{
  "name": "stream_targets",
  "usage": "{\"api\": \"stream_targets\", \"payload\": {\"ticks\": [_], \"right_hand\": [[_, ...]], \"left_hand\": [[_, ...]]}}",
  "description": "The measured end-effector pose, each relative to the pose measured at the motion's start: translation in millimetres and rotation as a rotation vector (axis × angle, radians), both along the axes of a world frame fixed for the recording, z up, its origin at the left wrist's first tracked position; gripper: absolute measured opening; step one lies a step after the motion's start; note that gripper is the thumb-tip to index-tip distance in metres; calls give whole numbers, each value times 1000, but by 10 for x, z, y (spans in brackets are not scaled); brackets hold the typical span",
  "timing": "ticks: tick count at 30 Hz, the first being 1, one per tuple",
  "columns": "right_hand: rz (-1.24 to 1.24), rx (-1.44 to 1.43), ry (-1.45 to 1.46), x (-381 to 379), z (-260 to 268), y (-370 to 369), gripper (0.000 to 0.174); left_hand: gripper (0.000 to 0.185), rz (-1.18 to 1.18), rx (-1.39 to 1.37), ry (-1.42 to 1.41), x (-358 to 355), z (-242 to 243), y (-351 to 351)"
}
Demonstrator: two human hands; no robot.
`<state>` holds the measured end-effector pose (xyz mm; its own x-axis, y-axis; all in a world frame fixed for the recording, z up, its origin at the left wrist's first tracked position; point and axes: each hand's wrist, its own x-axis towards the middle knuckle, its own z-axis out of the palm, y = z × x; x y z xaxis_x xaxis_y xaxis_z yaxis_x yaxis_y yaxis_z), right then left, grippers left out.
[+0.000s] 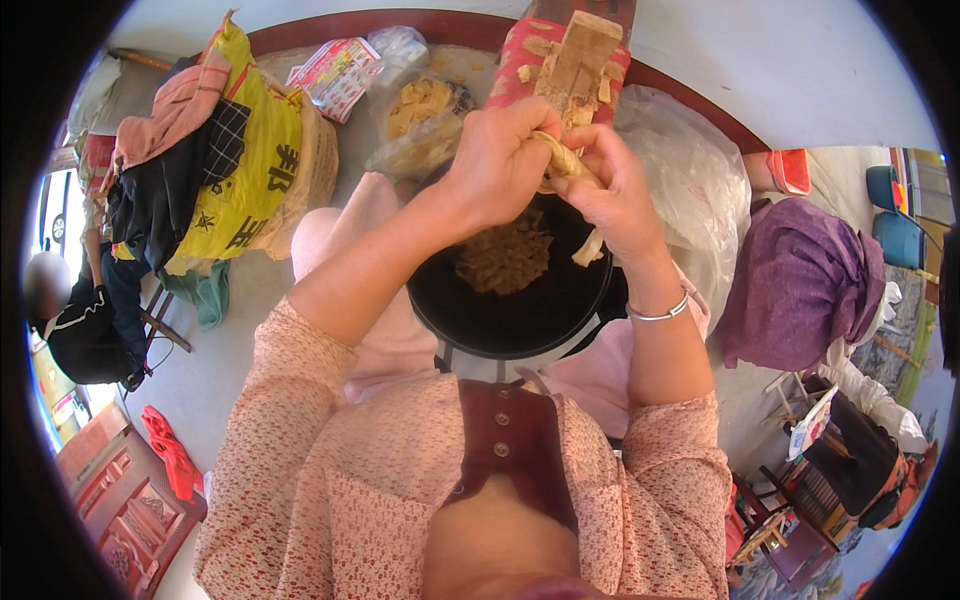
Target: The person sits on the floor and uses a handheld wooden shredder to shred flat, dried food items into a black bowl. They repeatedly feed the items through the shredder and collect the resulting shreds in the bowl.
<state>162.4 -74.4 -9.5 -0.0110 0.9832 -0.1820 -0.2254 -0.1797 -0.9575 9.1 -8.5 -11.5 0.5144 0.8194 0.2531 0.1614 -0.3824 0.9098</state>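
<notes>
Both my hands meet above a round black basin (517, 322), gripping a pale yellow, twisted strip of dried plant material (568, 163). My left hand (499, 161) pinches its upper end between thumb and fingers. My right hand (619, 191) holds it farther along, and a pale end (589, 249) hangs out below that palm. A heap of small brownish cut pieces (504, 259) lies in the basin. Just beyond my fingers, a wooden block-like tool (583, 56) rests on a red patterned cloth (517, 64), with pale scraps around it. My fingers partly hide its near end.
A clear plastic bag (420, 109) holds yellowish pieces at the upper left. A yellow woven sack (255, 172) bears clothing beside it. Clear plastic sheeting (682, 165) and a purple cloth-covered bundle (802, 285) are at right. A person (90, 322) sits at far left.
</notes>
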Motion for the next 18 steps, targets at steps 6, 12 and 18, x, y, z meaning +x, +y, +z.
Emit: {"api": "stream_targets", "payload": {"ticks": [6,12,18], "right_hand": [[-8,167,-65,90,-13,-22,14],[147,1,284,178,17,-28,15],[43,176,-87,47,-14,-37,24]], "left_hand": [[5,26,-215,6,18,61,-12],[9,92,9,214,-24,161,20],[24,-306,-171,101,-152,173,168]]}}
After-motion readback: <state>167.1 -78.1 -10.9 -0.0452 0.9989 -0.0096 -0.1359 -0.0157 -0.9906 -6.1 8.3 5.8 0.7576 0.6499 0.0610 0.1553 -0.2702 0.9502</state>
